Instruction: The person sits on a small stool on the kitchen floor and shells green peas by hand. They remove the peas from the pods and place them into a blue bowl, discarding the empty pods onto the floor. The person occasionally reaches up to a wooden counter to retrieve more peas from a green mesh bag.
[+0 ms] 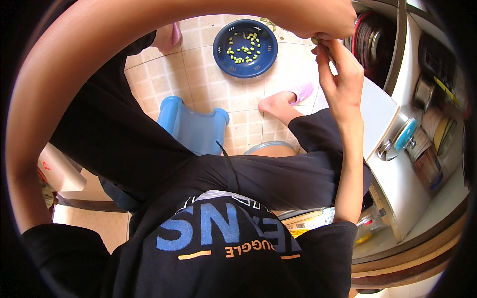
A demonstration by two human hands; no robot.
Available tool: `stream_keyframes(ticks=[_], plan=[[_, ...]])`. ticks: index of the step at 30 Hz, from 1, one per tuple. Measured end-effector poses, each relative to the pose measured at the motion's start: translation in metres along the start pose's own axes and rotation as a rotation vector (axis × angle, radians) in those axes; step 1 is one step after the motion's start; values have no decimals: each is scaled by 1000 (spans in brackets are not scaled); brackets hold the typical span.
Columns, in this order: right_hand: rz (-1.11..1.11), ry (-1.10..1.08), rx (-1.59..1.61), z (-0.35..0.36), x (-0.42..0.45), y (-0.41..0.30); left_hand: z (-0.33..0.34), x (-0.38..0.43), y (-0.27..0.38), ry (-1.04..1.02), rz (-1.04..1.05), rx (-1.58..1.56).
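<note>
My left arm arcs across the top of the view, and my left hand is curled with its fingers mostly turned away. Just below it, my right hand meets it, thumb and fingers pinched together. Between the two sets of fingertips is a small green bean pod, largely covered by the fingers. To the left of the hands, on the tiled floor, a dark blue bowl holds many loose shelled green beans, spread over its bottom.
Green pod scraps lie beside the bowl. A blue plastic stool stands between my legs. My feet wear pink slippers. On the right, a cabinet holds a glass-lidded pot, jars and stacked pans.
</note>
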State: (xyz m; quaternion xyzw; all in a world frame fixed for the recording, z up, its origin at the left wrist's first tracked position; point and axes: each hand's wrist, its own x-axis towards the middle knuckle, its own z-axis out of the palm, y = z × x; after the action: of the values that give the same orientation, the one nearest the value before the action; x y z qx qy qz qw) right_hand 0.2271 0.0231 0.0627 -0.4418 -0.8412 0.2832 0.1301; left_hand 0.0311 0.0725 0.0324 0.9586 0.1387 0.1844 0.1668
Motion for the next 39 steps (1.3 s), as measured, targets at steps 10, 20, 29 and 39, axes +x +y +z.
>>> stream_keyframes(ticks=[10,20,29,39], plan=[[-75,-32,66,24,-20,4,10,-11,-4,58,-33,-10],[-186,-62,15,28,-28,1,13,-19,-1,80,11,-36],[-261,-44,-3,36,-10,12,-15,-24,2,-158,35,22],[-257,-69,61,47,-10,11,7,-29,4,-33,-10,17]])
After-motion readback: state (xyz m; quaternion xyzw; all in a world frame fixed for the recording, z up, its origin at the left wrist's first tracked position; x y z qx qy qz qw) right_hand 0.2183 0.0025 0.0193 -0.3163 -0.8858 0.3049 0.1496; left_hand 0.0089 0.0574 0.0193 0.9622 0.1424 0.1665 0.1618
